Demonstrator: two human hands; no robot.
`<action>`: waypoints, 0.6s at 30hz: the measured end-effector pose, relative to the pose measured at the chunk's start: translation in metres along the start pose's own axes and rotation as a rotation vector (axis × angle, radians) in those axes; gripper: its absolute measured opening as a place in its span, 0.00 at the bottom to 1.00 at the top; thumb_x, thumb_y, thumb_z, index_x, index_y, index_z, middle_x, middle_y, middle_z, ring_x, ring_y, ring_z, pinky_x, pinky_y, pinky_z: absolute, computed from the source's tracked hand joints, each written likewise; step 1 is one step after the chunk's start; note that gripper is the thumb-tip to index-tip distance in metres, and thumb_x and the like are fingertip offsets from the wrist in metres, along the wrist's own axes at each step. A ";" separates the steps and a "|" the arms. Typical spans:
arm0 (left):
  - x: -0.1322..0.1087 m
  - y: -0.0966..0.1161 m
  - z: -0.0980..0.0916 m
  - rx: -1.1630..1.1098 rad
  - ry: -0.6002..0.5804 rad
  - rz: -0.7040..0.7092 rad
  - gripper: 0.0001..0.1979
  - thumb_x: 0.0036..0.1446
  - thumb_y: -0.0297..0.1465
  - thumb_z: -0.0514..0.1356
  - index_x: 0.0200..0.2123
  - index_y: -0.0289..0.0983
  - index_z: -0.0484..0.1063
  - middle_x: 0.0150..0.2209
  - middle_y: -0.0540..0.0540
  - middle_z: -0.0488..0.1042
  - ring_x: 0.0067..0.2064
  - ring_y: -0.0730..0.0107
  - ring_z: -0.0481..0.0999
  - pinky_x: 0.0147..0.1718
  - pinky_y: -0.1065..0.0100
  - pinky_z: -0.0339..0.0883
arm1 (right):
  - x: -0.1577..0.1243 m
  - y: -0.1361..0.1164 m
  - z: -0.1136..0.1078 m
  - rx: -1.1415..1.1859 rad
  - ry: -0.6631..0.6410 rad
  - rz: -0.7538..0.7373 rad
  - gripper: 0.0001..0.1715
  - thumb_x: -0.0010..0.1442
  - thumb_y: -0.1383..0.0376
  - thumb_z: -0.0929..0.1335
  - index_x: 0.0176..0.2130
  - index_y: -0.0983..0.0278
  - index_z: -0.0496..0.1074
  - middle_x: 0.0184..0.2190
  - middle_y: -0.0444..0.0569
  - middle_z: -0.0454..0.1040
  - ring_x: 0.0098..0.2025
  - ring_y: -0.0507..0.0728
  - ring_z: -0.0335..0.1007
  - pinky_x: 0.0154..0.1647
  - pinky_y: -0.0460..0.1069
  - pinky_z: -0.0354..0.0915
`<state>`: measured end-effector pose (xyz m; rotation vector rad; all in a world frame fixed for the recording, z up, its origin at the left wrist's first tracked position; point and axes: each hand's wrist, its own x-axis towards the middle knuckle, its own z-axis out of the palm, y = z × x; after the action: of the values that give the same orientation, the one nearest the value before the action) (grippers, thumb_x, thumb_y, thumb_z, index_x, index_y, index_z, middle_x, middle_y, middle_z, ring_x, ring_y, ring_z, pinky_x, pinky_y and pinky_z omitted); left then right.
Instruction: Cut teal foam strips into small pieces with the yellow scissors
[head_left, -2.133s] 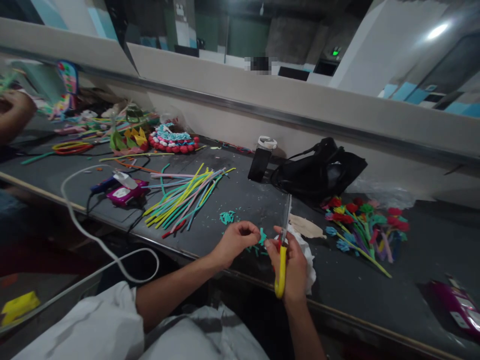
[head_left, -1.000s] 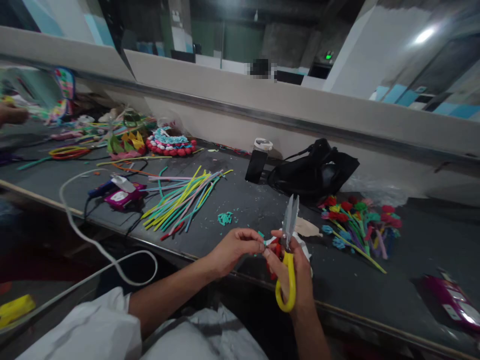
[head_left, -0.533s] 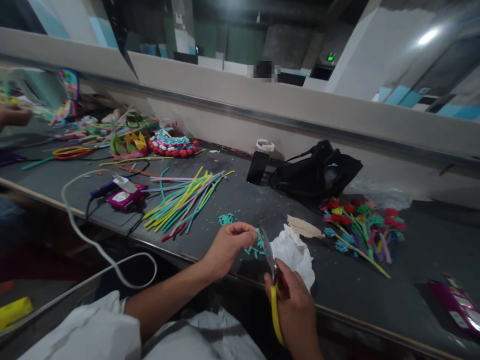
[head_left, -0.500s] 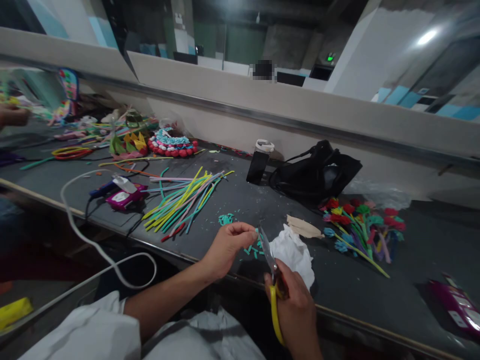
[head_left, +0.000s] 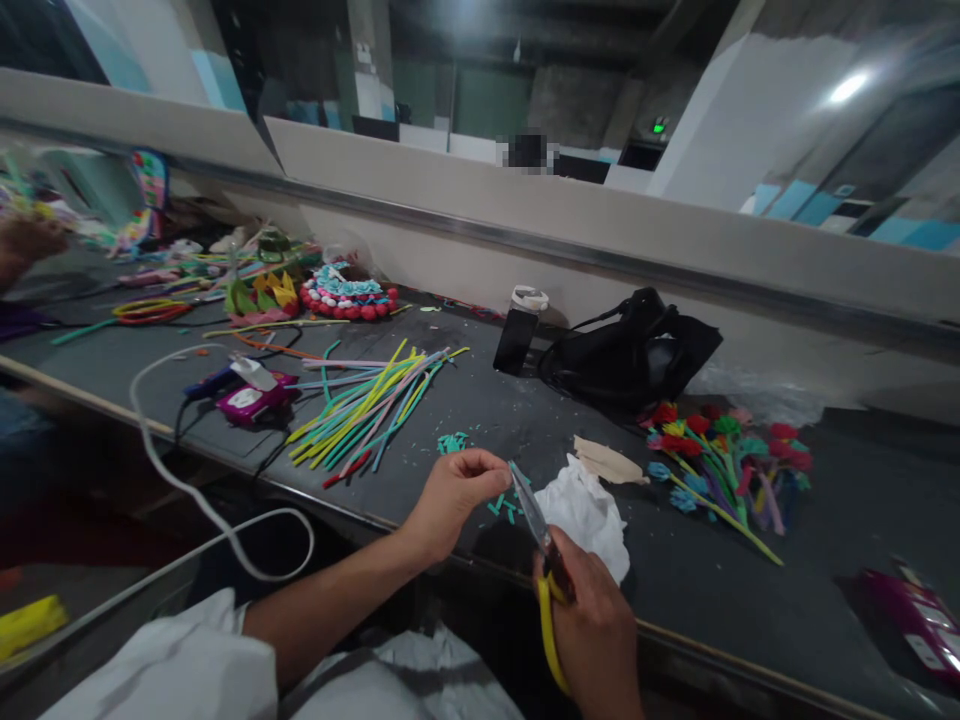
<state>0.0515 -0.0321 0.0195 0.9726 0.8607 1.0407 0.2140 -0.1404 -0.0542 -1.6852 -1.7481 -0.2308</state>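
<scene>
My right hand [head_left: 592, 630] is closed round the yellow handle of a pair of scissors [head_left: 536, 530], blades pointing up and left toward my left hand. My left hand [head_left: 454, 495] is pinched shut just above the dark table's near edge; what it holds is too small to make out. Small teal cuttings [head_left: 502, 508] lie on the table under the blade tips. A crumpled white tissue [head_left: 589, 515] lies right of the scissors.
A bundle of coloured sticks [head_left: 367, 400] lies to the left, beside a purple device [head_left: 247, 400] with a white cable [head_left: 195, 500]. Craft flowers [head_left: 720, 450], a black bag [head_left: 630, 350] and a dark bottle [head_left: 519, 330] sit to the right and behind. Another person's hand [head_left: 26, 245] is far left.
My right hand has dropped back toward me with the scissors, and the blades now tilt left toward my left hand. My left hand stays pinched in about the same spot.
</scene>
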 end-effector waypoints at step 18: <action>-0.006 -0.001 -0.006 -0.023 -0.100 0.053 0.06 0.45 0.30 0.69 0.26 0.34 0.77 0.25 0.51 0.70 0.29 0.76 0.65 0.32 0.73 0.58 | 0.023 -0.027 -0.009 0.764 -0.183 0.598 0.23 0.54 0.52 0.71 0.44 0.63 0.74 0.22 0.43 0.74 0.19 0.51 0.68 0.20 0.45 0.65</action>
<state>0.0445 -0.0364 0.0174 1.0237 0.7427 1.0362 0.1932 -0.1310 -0.0255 -1.5575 -1.1307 0.7820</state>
